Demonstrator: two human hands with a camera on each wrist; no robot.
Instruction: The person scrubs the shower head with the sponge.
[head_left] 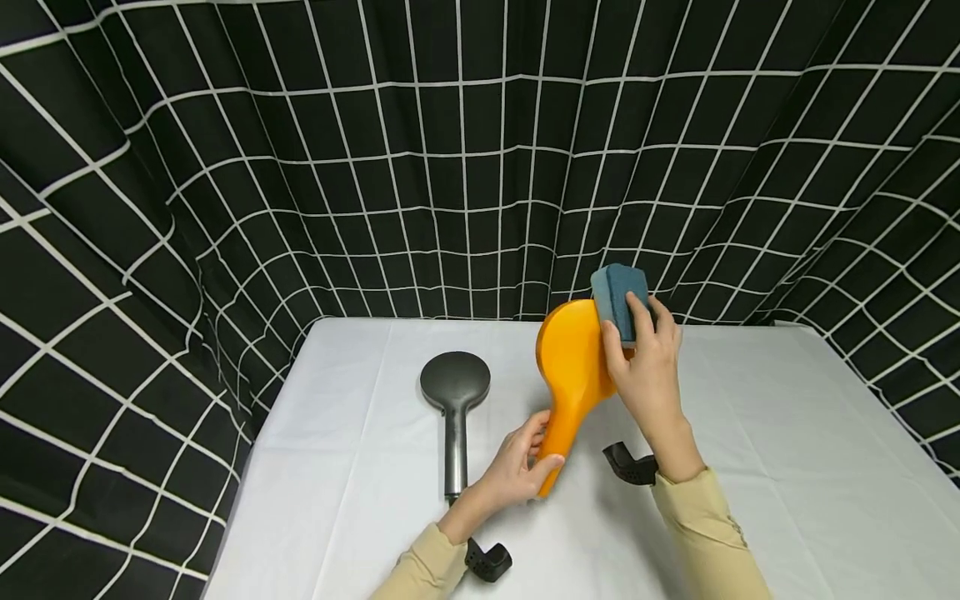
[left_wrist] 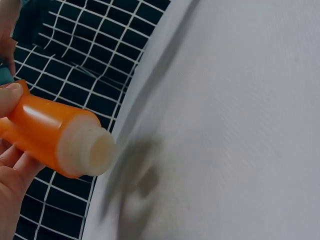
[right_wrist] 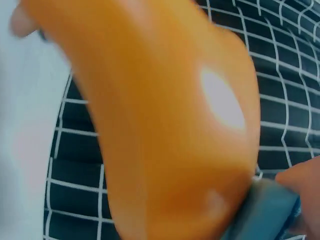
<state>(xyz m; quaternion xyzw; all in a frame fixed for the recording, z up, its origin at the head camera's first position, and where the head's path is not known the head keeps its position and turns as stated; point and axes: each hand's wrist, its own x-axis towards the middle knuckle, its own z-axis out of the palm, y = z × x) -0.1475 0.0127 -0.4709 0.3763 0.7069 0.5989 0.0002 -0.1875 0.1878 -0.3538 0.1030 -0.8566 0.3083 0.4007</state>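
An orange handheld shower head [head_left: 573, 346] is lifted over the table, tilted with its round head up and to the right. My left hand [head_left: 517, 467] grips its handle, thumb across the front. In the left wrist view, the handle end [left_wrist: 95, 150] shows a pale hollow connector. My right hand [head_left: 648, 367] holds a two-tone blue sponge [head_left: 621, 304] against the right edge of the round head. In the right wrist view, the sponge [right_wrist: 265, 212] meets the side of the orange head [right_wrist: 175, 125], fingertips behind it.
A dark grey shower head [head_left: 455, 383] lies on the white-covered table [head_left: 360, 517], left of my hands, its handle end partly behind the left wrist. Black curtains [head_left: 450, 167] with white grid lines surround the table's back and sides. A black wrist mount [head_left: 630, 465] juts from each wrist.
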